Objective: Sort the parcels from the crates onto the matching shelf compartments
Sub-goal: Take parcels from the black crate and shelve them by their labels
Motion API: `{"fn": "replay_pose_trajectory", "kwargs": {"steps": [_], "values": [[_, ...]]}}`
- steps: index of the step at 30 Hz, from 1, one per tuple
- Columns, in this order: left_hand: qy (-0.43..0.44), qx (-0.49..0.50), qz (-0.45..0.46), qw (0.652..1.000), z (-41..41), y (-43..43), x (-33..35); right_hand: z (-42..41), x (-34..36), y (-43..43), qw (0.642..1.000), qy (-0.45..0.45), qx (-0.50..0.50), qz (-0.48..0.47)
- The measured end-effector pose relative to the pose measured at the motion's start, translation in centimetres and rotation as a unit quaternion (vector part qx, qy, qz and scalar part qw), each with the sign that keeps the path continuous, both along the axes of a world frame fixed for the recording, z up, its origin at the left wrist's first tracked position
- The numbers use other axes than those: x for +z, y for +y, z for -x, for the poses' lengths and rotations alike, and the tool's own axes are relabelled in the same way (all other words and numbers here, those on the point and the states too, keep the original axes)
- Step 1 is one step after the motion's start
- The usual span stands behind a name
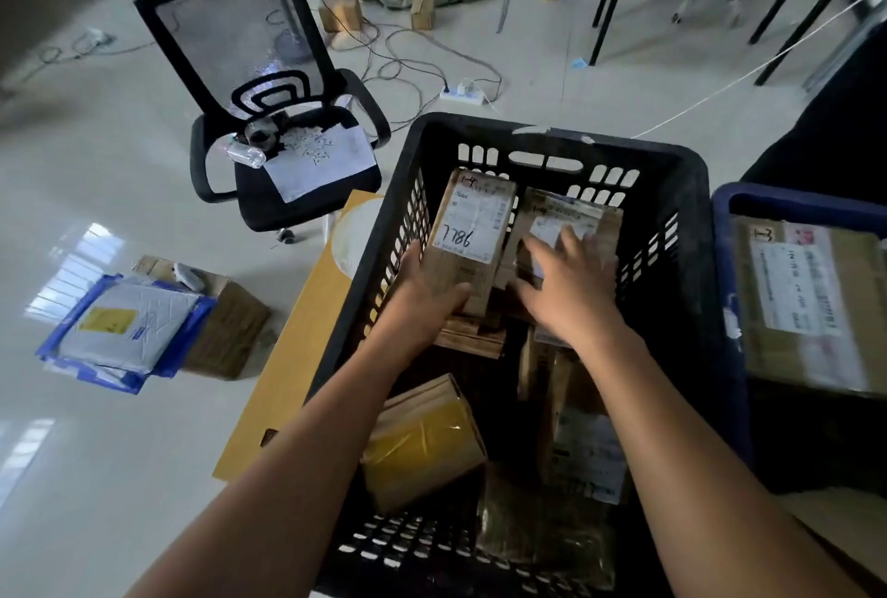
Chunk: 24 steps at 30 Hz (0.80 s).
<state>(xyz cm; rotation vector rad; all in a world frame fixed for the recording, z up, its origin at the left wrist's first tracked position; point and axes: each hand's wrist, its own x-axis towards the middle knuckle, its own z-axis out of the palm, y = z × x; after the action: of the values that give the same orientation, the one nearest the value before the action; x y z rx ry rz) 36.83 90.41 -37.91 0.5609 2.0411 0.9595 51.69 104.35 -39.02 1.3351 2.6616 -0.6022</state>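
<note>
A black slotted crate (681, 194) stands in front of me with several brown cardboard parcels inside. My left hand (427, 285) grips the near end of a narrow parcel (473, 218) whose white label reads "7786", with "1-4" written at its far end. My right hand (571, 280) lies palm down, fingers spread, on the neighbouring labelled parcel (571, 218); I cannot tell whether it grips it. A box with yellow tape (422, 444) lies lower in the crate. No shelf is in view.
A blue crate (725, 261) at the right holds a large parcel (811, 299) marked "1-3". A black mesh office chair (269, 117) stands to the left. Mailers on a box (144, 324) lie on the floor. Cables, a power strip (463, 93) and small boxes sit farther back.
</note>
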Motion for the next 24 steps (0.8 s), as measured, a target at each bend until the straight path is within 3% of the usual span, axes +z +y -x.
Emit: {"fn": "replay_pose_trajectory", "kwargs": {"steps": [9,17,24], "values": [[-0.074,0.034,-0.034,0.996,0.1,0.3,-0.4,1.0,-0.5,-1.0,0.999,0.031,-0.021,0.026],[-0.027,0.030,-0.104,0.994,-0.4,0.2,0.2,0.8,1.5,-1.3,0.994,0.085,-0.026,0.057],[-0.060,0.022,-0.199,0.978,-1.3,-1.3,3.9,-0.8,5.6,-4.2,0.945,0.297,-0.039,0.128]]}}
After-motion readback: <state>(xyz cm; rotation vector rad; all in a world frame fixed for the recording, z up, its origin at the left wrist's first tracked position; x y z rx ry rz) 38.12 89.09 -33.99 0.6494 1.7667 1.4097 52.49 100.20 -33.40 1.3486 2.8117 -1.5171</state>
